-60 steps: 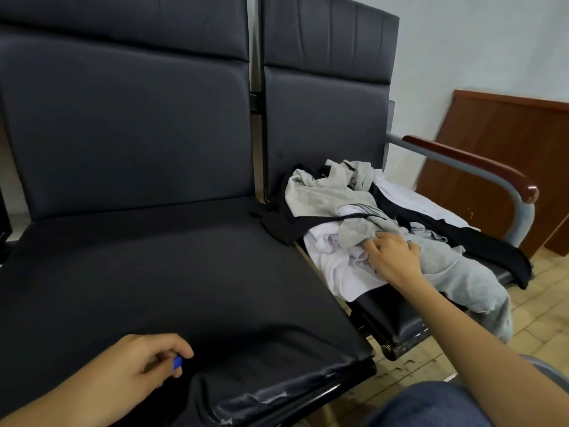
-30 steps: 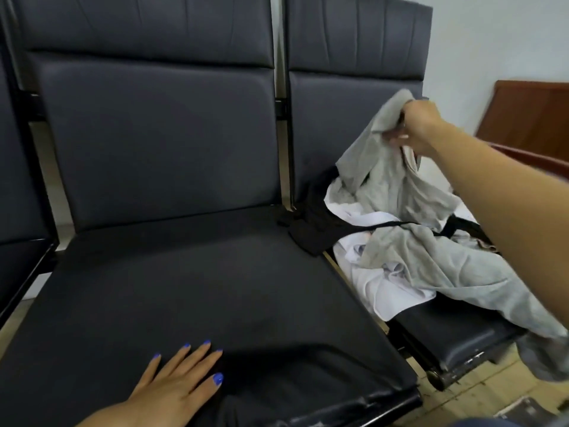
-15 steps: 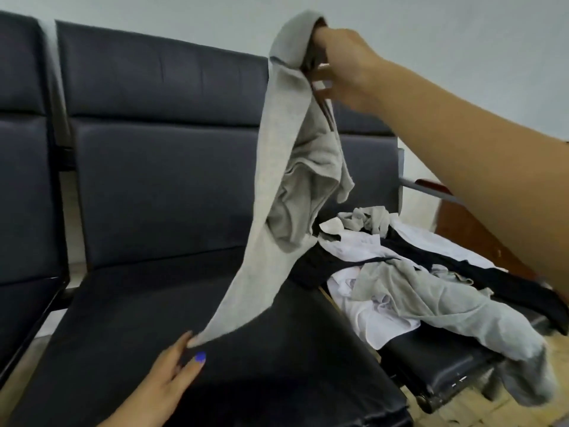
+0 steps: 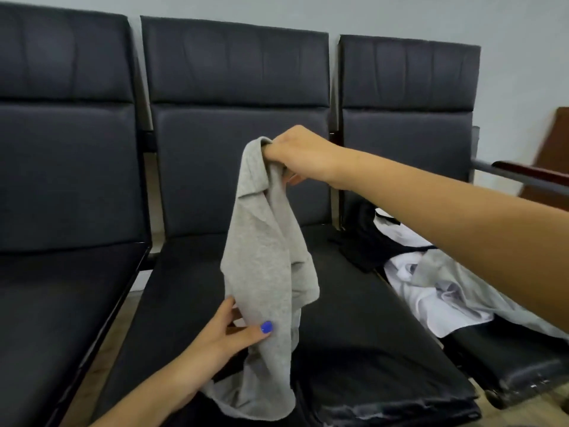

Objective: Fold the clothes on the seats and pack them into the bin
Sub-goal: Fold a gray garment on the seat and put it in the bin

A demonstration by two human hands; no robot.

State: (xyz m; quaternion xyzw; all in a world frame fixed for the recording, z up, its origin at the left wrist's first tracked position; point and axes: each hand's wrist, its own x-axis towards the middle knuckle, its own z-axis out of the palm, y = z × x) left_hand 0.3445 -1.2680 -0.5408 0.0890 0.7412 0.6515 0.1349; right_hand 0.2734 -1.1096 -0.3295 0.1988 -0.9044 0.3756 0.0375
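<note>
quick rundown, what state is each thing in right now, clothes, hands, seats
grey garment: lifted, hanging unfolded over the middle seat
right hand: gripping the garment's top
left hand: pinching the garment lower down
clothes pile: crumpled, unfolded, on the right seat
middle seat: bare apart from the garment's lower end
left seat: nothing on it

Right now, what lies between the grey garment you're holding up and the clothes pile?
In the head view, only bare black cushion of the middle seat separates the grey garment from the clothes pile on the neighbouring seat.
</note>
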